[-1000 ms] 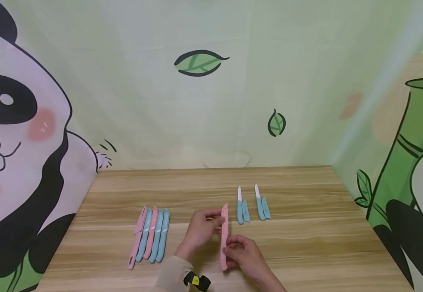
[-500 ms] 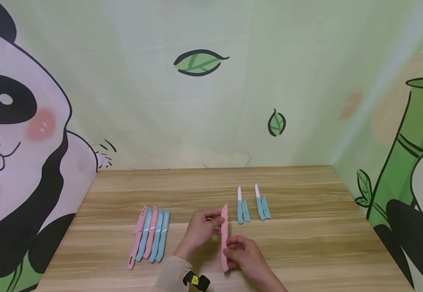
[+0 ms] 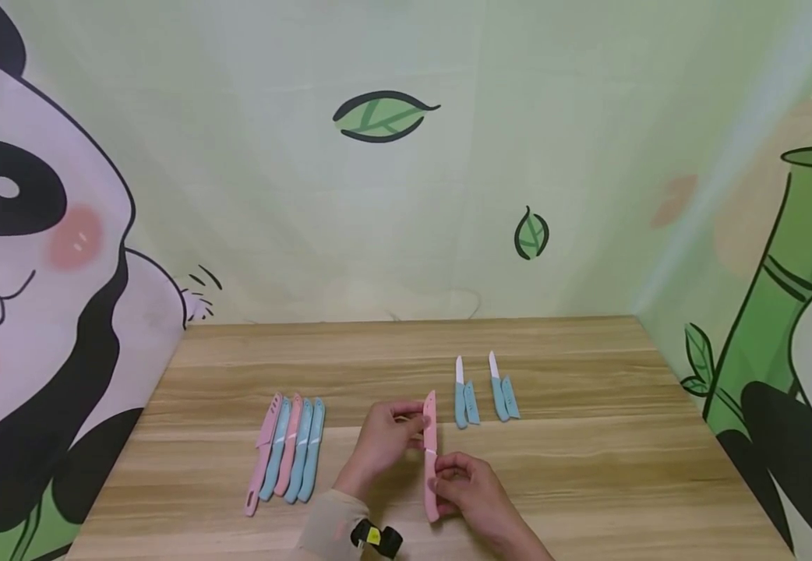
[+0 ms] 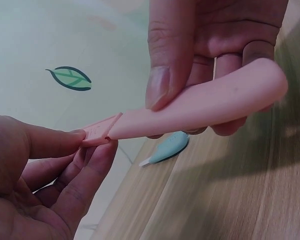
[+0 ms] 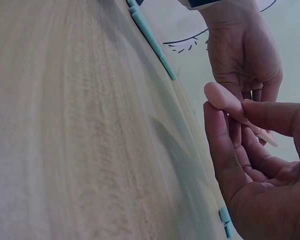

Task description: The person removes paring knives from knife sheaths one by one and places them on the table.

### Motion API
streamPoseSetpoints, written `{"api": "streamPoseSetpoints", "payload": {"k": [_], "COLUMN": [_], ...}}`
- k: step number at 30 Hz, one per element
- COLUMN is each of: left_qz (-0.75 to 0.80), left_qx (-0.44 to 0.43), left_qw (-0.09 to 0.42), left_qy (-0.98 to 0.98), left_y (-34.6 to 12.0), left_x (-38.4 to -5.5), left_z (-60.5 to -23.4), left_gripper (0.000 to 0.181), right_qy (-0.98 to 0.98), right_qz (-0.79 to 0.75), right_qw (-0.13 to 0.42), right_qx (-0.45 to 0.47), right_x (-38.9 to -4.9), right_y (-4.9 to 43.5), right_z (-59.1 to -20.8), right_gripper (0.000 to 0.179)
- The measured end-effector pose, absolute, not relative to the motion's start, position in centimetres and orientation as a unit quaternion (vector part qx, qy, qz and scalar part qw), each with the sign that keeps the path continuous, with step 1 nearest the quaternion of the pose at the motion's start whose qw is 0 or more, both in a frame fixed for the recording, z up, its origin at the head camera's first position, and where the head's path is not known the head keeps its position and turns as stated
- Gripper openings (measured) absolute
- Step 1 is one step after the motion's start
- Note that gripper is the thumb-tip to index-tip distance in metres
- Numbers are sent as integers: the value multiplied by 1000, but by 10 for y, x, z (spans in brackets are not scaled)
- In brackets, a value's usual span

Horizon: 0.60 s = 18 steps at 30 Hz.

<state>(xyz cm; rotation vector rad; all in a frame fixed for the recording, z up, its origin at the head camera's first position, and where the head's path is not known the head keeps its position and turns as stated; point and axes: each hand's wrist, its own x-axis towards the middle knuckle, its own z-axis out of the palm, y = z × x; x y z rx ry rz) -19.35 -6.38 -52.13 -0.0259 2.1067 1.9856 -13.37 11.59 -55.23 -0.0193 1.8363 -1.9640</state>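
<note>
A pink knife [image 3: 430,495] in a matching pink sheath [image 3: 430,413] is held up over the table, its tip pointing away from me. My left hand [image 3: 385,440] pinches the sheath between thumb and fingers. Lower down, my right hand [image 3: 472,492] grips the handle, thumb on one side and fingers on the other. A thin pale line marks the seam where sheath meets handle. In the left wrist view the handle [image 4: 205,105] runs from the sheath's slanted mouth to its rounded end; the blade is hidden inside.
Left on the wooden table [image 3: 588,483] lies a row of sheathed knives: a pink one with a slotted handle [image 3: 259,471], another pink one [image 3: 289,444] and several blue ones [image 3: 313,452]. Back right, two bare-bladed blue knives [image 3: 460,401] [image 3: 499,397] lie beside their blue sheaths [image 3: 472,403] [image 3: 510,397].
Both hands keep their hold on the knife and sheath in nearly the same place. The pale line at the seam shows a little more clearly now. The head view has tilted slightly.
</note>
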Motion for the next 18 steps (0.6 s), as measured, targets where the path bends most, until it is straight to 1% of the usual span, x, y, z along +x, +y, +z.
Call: {"api": "streamPoseSetpoints", "payload": {"k": [18], "left_qz": [682], "left_qx": [-23], "left_qw": [121], "left_qy": [721], "left_y": [-66], "left_x": [-196], "left_z": [-520], "left_gripper": [26], "right_qy": [684], "right_qz": [-690], "right_qw": [235], "right_qx": [-7], "right_x": [-129], "right_y": [117], "right_z": [-554], "right_gripper": [32]}}
